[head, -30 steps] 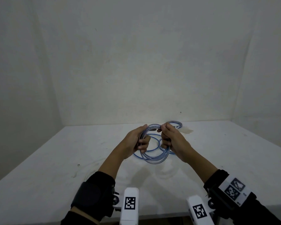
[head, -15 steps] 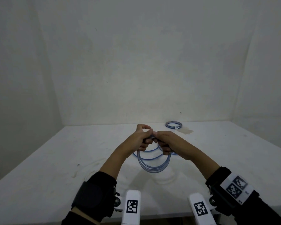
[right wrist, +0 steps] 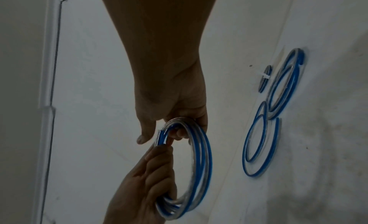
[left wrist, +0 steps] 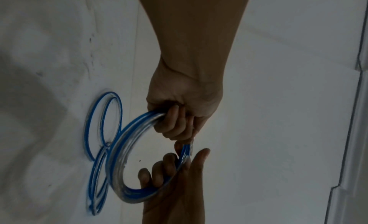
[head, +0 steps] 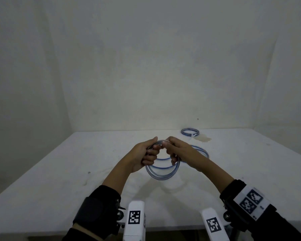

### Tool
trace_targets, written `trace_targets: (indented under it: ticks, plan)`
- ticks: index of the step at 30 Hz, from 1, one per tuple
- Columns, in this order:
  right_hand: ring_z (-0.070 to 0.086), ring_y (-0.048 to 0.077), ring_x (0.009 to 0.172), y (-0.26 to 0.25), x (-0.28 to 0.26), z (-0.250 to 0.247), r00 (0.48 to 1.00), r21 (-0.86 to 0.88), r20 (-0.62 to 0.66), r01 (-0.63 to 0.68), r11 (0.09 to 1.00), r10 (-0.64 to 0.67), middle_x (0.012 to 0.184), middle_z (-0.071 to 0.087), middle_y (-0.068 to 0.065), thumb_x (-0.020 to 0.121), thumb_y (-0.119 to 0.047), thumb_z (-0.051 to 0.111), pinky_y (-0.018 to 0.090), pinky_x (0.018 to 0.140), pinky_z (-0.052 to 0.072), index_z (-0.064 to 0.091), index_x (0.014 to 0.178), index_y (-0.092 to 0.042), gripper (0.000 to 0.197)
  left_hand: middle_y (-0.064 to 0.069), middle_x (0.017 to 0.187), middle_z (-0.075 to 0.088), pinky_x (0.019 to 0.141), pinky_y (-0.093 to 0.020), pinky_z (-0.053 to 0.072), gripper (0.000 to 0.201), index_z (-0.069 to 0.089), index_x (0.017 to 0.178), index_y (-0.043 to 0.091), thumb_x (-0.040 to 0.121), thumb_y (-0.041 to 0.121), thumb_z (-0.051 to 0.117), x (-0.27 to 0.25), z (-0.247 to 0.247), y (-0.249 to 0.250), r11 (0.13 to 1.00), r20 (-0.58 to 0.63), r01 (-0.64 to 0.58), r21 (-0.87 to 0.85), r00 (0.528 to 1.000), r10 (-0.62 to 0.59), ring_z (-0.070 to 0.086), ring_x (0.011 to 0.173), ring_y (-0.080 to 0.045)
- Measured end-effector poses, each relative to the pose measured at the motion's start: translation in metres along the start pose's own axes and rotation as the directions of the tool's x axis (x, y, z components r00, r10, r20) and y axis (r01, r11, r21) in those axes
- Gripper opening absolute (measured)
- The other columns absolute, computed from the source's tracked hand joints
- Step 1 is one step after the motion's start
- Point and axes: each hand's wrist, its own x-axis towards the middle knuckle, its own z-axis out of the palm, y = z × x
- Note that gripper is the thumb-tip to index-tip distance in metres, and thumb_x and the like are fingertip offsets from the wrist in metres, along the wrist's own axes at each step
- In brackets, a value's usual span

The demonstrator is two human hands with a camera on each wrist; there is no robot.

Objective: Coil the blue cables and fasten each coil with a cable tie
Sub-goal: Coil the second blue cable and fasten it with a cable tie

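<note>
blue cable coil [head: 162, 173] upright, hanging, top gripped by left hand [head: 142, 156], right hand [head: 178, 150]

White table [head: 63, 171] set against pale walls [head: 146, 66], scuffed and marked, with a faint brownish stain [head: 202, 139] near the far right edge.

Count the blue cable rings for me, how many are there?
3. One coil is held up by the left hand and right hand. One loose cable lies on the table behind the right hand. One tied coil sits near the back wall. None seem hidden.
</note>
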Motion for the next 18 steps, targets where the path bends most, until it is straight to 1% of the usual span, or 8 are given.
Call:
trace_targets:
  ticks: [2, 5, 8, 10, 12, 14, 16, 18]
  plan:
    - [0.055, 0.018, 0.053, 0.0, 0.004, 0.008, 0.995, -0.143, -0.048, 0.083, 0.986, -0.09, 0.07, 0.053, 0.002, 0.096, -0.034, 0.056, 0.035, 0.056, 0.052, 0.05, 0.099, -0.014, 0.021, 0.008, 0.05, 0.022, 0.035, -0.016, 0.013, 0.042, 0.039, 0.064, 0.017, 0.099, 0.039, 0.037, -0.005, -0.004, 0.0, 0.999, -0.021, -0.013, -0.03, 1.0, 0.012, 0.016, 0.037, -0.003]
    - [0.063, 0.012, 0.067, 0.0, 0.009, 0.02, 0.948, -0.236, -0.127, 0.256, 0.937, -0.291, 0.091, 0.058, 0.002, 0.092, -0.027, 0.064, 0.021, 0.059, 0.053, 0.05, 0.114, -0.022, 0.027, 0.008, 0.049, 0.023, 0.034, -0.016, 0.014, 0.041, 0.04, 0.064, 0.017, 0.1, 0.038, 0.037, -0.014, -0.015, -0.001, 0.998, -0.048, 0.0, -0.066, 0.999, -0.004, 0.017, 0.036, -0.003]
    - [0.065, 0.011, 0.082, -0.004, 0.017, 0.03, 0.878, -0.309, -0.123, 0.409, 0.859, -0.462, 0.096, 0.062, 0.002, 0.091, -0.016, 0.066, 0.016, 0.069, 0.052, 0.063, 0.099, -0.01, 0.01, 0.008, 0.051, 0.023, 0.035, -0.016, 0.015, 0.04, 0.04, 0.066, 0.017, 0.099, 0.04, 0.037, -0.026, -0.027, -0.003, 0.999, -0.068, 0.002, -0.037, 0.998, -0.005, 0.018, 0.038, -0.004]
    - [0.066, 0.012, 0.084, -0.004, 0.023, 0.038, 0.87, -0.328, -0.101, 0.429, 0.842, -0.483, 0.094, 0.065, 0.004, 0.09, -0.011, 0.066, 0.02, 0.071, 0.055, 0.064, 0.093, -0.004, 0.008, 0.008, 0.052, 0.023, 0.036, -0.016, 0.019, 0.039, 0.041, 0.068, 0.017, 0.099, 0.04, 0.037, -0.034, -0.034, -0.005, 0.999, -0.083, -0.003, -0.047, 0.997, 0.0, 0.019, 0.039, -0.005]
    - [0.066, 0.013, 0.087, -0.005, 0.03, 0.048, 0.881, -0.367, -0.06, 0.419, 0.831, -0.47, 0.095, 0.066, 0.005, 0.091, -0.011, 0.065, 0.026, 0.073, 0.056, 0.063, 0.093, -0.004, 0.008, 0.008, 0.052, 0.025, 0.037, -0.016, 0.025, 0.037, 0.044, 0.072, 0.016, 0.1, 0.039, 0.038, -0.042, -0.041, -0.007, 0.998, -0.121, -0.019, -0.052, 0.993, 0.013, 0.023, 0.04, -0.006]
    - [0.066, 0.012, 0.088, -0.007, 0.036, 0.058, 0.886, -0.37, -0.035, 0.418, 0.829, -0.462, 0.098, 0.069, 0.003, 0.092, -0.012, 0.063, 0.027, 0.075, 0.056, 0.059, 0.091, -0.007, 0.007, 0.008, 0.052, 0.027, 0.039, -0.016, 0.029, 0.035, 0.049, 0.076, 0.014, 0.099, 0.038, 0.039, -0.05, -0.05, -0.008, 0.996, -0.143, -0.026, -0.081, 0.99, 0.014, 0.027, 0.041, -0.006]
    - [0.066, 0.011, 0.086, -0.01, 0.041, 0.069, 0.884, -0.36, -0.015, 0.431, 0.827, -0.468, 0.1, 0.07, 0.0, 0.093, -0.012, 0.061, 0.022, 0.073, 0.055, 0.052, 0.085, -0.013, 0.012, 0.009, 0.05, 0.028, 0.037, -0.015, 0.026, 0.034, 0.053, 0.083, 0.01, 0.1, 0.036, 0.038, -0.057, -0.062, -0.008, 0.987, -0.116, -0.021, -0.159, 0.993, 0.003, 0.026, 0.038, -0.004]
    - [0.066, 0.01, 0.083, -0.015, 0.048, 0.08, 0.897, -0.331, 0.007, 0.42, 0.845, -0.443, 0.098, 0.069, -0.001, 0.093, -0.01, 0.06, 0.025, 0.071, 0.057, 0.051, 0.084, -0.012, 0.013, 0.009, 0.05, 0.03, 0.035, -0.014, 0.023, 0.034, 0.056, 0.088, 0.007, 0.1, 0.032, 0.036, -0.066, -0.075, -0.006, 0.973, -0.078, 0.004, -0.23, 0.997, -0.023, 0.026, 0.036, -0.002]
